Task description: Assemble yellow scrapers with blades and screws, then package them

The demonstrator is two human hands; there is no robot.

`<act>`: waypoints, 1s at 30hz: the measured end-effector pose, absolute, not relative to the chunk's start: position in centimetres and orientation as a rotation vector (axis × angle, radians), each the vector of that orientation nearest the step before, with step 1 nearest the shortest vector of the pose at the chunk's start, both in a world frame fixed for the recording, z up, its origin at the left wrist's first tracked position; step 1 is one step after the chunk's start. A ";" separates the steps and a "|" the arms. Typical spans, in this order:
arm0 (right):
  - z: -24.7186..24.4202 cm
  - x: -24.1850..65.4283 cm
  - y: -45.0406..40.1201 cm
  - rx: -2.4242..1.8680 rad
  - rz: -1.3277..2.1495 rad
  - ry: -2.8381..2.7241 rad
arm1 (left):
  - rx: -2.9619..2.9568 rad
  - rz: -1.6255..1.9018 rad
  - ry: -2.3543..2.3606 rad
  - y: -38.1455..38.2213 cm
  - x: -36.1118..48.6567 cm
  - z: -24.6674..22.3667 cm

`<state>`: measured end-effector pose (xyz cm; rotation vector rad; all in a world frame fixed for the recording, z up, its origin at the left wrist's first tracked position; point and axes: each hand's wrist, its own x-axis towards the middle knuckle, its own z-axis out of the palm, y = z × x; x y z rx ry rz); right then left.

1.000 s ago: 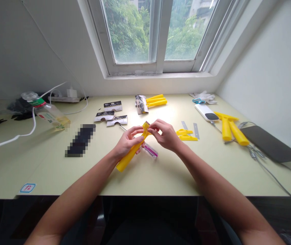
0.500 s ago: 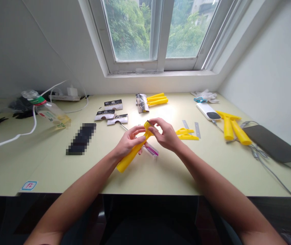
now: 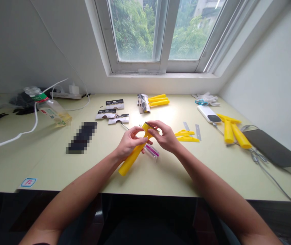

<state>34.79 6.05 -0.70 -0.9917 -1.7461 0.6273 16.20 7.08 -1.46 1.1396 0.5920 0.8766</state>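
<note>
A yellow scraper [image 3: 130,160] slants over the table's front half, its round handle toward me and its wide head pointing away. My left hand [image 3: 128,142] is closed around the upper handle. With thumb and fingers my right hand [image 3: 167,136] grips the head, where a thin dark strip [image 3: 148,125] runs along the edge; the fingers cover part of it. Under the hands lies a screwdriver [image 3: 152,150] with a clear and pink handle. Just right of my right hand are yellow flat pieces [image 3: 188,139] and grey metal blades [image 3: 197,132].
Black-and-white cardboard packages [image 3: 114,104] lie behind my left hand. Further back are packaged yellow handles [image 3: 159,100]. Two yellow scrapers [image 3: 239,134], a white device [image 3: 208,114] and a dark tablet-like slab [image 3: 273,146] sit right. A tilted bottle [image 3: 52,110] and white cable are left.
The scraper's head has turned slightly, so more of the dark strip along its edge shows. Both hands keep their hold. The whole view has shifted a little.
</note>
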 end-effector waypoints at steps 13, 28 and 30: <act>-0.9 35.0 6.4 -1.092 0.618 -1.654 | 1.080 0.936 0.594 7.2 16.5 -1.4; 2.2 38.5 5.0 -1.501 0.849 -2.409 | 0.925 1.377 0.825 10.9 13.0 0.9; 3.7 40.6 4.9 -1.485 1.046 -2.261 | 0.937 1.384 0.815 10.8 13.0 0.9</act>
